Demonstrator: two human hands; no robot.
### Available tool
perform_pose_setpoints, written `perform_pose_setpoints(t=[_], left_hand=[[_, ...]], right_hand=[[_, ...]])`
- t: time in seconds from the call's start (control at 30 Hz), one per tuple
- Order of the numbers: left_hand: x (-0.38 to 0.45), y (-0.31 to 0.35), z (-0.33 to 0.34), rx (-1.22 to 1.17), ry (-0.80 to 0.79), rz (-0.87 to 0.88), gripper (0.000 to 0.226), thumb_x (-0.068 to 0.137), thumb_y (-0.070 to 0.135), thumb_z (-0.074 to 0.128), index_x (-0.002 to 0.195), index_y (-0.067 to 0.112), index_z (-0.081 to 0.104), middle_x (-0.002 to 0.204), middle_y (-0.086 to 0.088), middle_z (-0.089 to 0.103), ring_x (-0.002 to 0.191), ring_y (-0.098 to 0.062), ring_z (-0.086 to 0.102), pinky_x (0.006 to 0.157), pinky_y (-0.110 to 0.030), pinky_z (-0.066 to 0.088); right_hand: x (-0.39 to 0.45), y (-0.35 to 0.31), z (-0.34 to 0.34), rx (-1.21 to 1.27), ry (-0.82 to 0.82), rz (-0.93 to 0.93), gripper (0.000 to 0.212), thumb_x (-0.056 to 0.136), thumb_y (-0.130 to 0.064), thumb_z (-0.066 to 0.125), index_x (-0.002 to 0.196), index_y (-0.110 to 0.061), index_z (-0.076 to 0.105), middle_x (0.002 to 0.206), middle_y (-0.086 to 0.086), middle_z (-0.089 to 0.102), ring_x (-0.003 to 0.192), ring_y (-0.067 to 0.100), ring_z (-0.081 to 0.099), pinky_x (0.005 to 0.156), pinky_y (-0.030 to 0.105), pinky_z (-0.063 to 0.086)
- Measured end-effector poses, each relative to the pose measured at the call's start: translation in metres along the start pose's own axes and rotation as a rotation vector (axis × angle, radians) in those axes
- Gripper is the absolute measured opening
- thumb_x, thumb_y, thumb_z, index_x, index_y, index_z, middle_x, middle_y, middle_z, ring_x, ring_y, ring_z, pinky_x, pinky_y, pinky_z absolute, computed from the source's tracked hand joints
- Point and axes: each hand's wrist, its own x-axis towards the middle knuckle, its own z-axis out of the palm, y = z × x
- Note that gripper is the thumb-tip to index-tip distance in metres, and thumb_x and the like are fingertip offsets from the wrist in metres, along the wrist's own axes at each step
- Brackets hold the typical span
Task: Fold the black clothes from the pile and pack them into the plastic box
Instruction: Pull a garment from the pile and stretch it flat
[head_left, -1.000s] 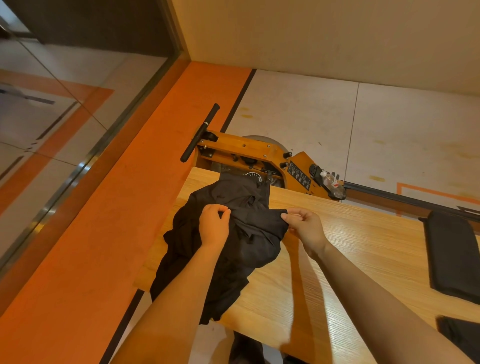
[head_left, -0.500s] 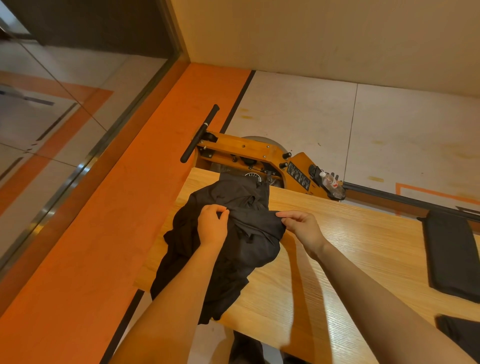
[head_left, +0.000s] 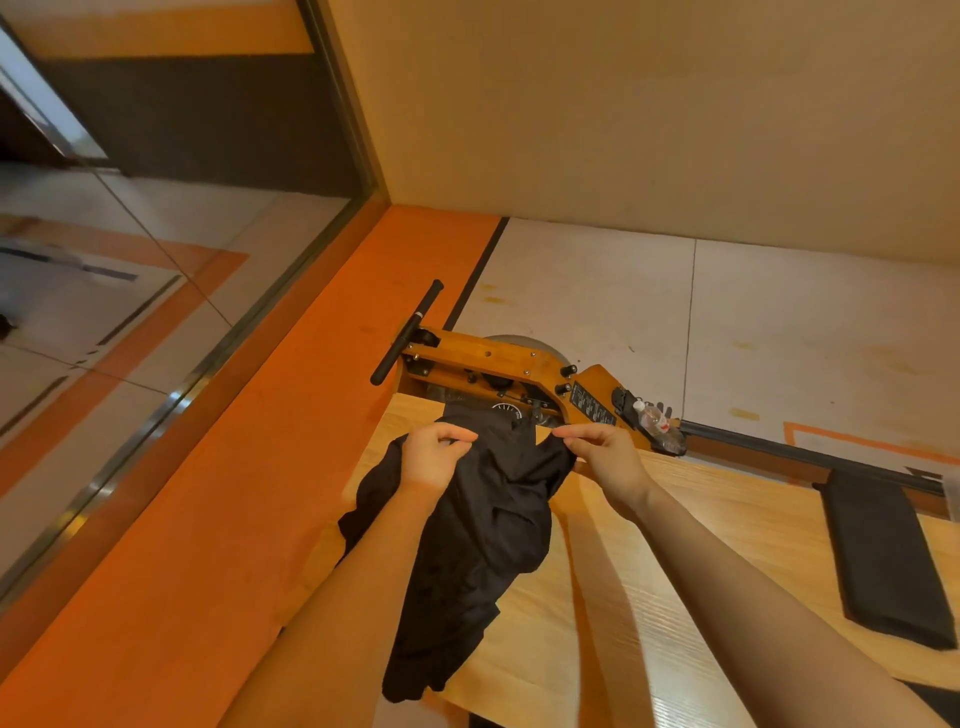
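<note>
**Garment held up for folding**

A black garment (head_left: 483, 545) is pinched at its top edge by the left hand (head_left: 434, 457), then the right hand (head_left: 605, 457), fingers clamped on cloth. It hangs over the tabletop (head_left: 649, 597) edge, long axis toward the viewer. Spreading flat seems next; no box is visible.

I note that my left hand (head_left: 434, 454) and forearm cover part of the black garment (head_left: 483, 540), whose lower folds merge into one dark mass, while a second dark item (head_left: 935, 701) is cut by the bottom right corner and the bottle (head_left: 653, 419) label is too small to read.
</note>
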Motion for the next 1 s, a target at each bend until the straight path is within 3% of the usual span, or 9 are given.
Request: perform_pose_setpoints(t=[0.13, 0.3, 0.43, 0.47, 0.53, 0.6, 0.77, 0.9, 1.0], left_hand=[[0.001, 0.027, -0.015, 0.047, 0.074, 0.113, 0.016, 0.088, 0.004, 0.064, 0.095, 0.013, 0.075, 0.092, 0.010, 0.063, 0.098, -0.011, 0.057, 0.095, -0.029, 0.046], [0.010, 0.072, -0.028, 0.028, 0.144, 0.156, 0.020, 0.087, 0.000, 0.064, 0.099, 0.013, 0.073, 0.106, -0.002, 0.067, 0.107, -0.020, 0.060, 0.096, -0.037, 0.050], [0.016, 0.106, -0.036, 0.024, 0.177, 0.195, 0.019, 0.092, 0.000, 0.058, 0.097, 0.010, 0.074, 0.104, -0.001, 0.065, 0.098, -0.014, 0.057, 0.081, -0.030, 0.051], [0.016, 0.114, -0.037, 0.035, 0.182, 0.209, 0.020, 0.092, 0.000, 0.058, 0.096, 0.010, 0.074, 0.103, -0.002, 0.066, 0.097, -0.013, 0.055, 0.077, -0.028, 0.049], [0.022, 0.120, -0.043, 0.057, 0.192, 0.220, 0.021, 0.092, 0.000, 0.058, 0.094, 0.011, 0.075, 0.107, -0.005, 0.068, 0.103, -0.019, 0.058, 0.085, -0.033, 0.049], [0.023, 0.122, -0.046, 0.061, 0.193, 0.221, 0.021, 0.092, 0.000, 0.057, 0.093, 0.011, 0.075, 0.112, -0.009, 0.068, 0.109, -0.026, 0.058, 0.091, -0.037, 0.048], [0.022, 0.107, -0.053, 0.104, 0.168, 0.201, 0.023, 0.094, -0.001, 0.053, 0.092, 0.008, 0.074, 0.109, -0.006, 0.065, 0.107, -0.026, 0.057, 0.071, -0.026, 0.046], [0.027, 0.092, -0.052, 0.157, 0.084, 0.186, 0.033, 0.094, -0.004, 0.050, 0.076, 0.016, 0.070, 0.102, -0.003, 0.062, 0.106, -0.027, 0.056, 0.079, -0.031, 0.041], [0.029, 0.084, -0.051, 0.136, -0.010, 0.144, 0.031, 0.096, -0.001, 0.049, 0.084, 0.016, 0.071, 0.108, -0.004, 0.061, 0.106, -0.025, 0.055, 0.080, -0.031, 0.047]], right_hand=[[-0.004, -0.031, -0.011, -0.029, 0.017, -0.020, 0.025, 0.097, 0.003, 0.051, 0.100, -0.012, 0.071, 0.106, 0.009, 0.068, 0.099, 0.021, 0.066, 0.081, 0.038, 0.059], [-0.009, -0.071, -0.039, -0.166, 0.116, -0.168, 0.027, 0.094, 0.007, 0.053, 0.098, -0.010, 0.073, 0.106, 0.013, 0.068, 0.100, 0.027, 0.064, 0.082, 0.028, 0.055], [-0.018, -0.097, -0.072, -0.239, 0.204, -0.229, 0.024, 0.095, 0.006, 0.053, 0.099, -0.002, 0.075, 0.104, 0.016, 0.070, 0.098, 0.039, 0.064, 0.093, 0.048, 0.054], [-0.022, -0.102, -0.082, -0.259, 0.224, -0.237, 0.024, 0.095, 0.006, 0.052, 0.099, -0.001, 0.074, 0.103, 0.015, 0.069, 0.098, 0.037, 0.064, 0.093, 0.047, 0.054], [-0.026, -0.106, -0.099, -0.334, 0.268, -0.251, 0.024, 0.096, 0.005, 0.051, 0.099, -0.002, 0.074, 0.103, 0.011, 0.068, 0.098, 0.027, 0.063, 0.094, 0.040, 0.053], [-0.028, -0.105, -0.118, -0.424, 0.345, -0.260, 0.025, 0.096, 0.005, 0.050, 0.100, -0.003, 0.074, 0.104, 0.010, 0.066, 0.099, 0.023, 0.060, 0.095, 0.036, 0.051], [-0.038, -0.083, -0.155, -0.527, 0.430, -0.235, 0.025, 0.096, 0.005, 0.050, 0.106, -0.001, 0.071, 0.109, 0.014, 0.067, 0.103, 0.026, 0.061, 0.097, 0.040, 0.051], [-0.044, -0.057, -0.164, -0.542, 0.416, -0.149, 0.023, 0.096, 0.004, 0.050, 0.107, 0.000, 0.070, 0.110, 0.015, 0.067, 0.101, 0.029, 0.062, 0.092, 0.039, 0.053], [-0.047, -0.039, -0.164, -0.507, 0.347, -0.050, 0.021, 0.095, 0.003, 0.054, 0.110, 0.000, 0.069, 0.109, 0.013, 0.066, 0.102, 0.026, 0.061, 0.092, 0.035, 0.051]])
